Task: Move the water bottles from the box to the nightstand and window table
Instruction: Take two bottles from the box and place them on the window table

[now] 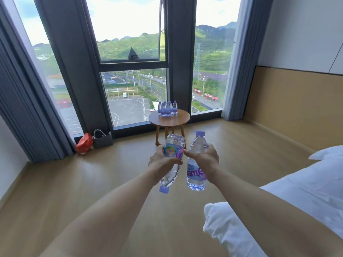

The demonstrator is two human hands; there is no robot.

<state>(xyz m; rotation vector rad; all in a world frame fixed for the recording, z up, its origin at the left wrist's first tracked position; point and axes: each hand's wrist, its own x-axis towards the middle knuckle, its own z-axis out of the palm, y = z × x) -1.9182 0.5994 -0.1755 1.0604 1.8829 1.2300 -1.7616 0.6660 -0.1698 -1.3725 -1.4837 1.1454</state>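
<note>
Two bottles carried toward desk (169,118): left hand (161,161) fingers wrapped round upside-down bottle (173,160), right hand (204,158) fingers wrapped round upright bottle (196,164). Flip upside-down one, set both beside bottle cluster (168,108).

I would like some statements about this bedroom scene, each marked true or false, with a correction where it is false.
1. The left hand holds its water bottle upside down, cap toward the floor. True.
2. The bottle in the right hand is also inverted. False: that upright bottle has its cap at the top.
3. Several water bottles already stand on the round wooden table by the window. True.
4. The table bottles are lying on their sides. False: they stand upright in a cluster.
5. A red bag lies on the floor beside a grey basket. True.
6. The table stands on the bed. False: it stands on the wooden floor.
</note>
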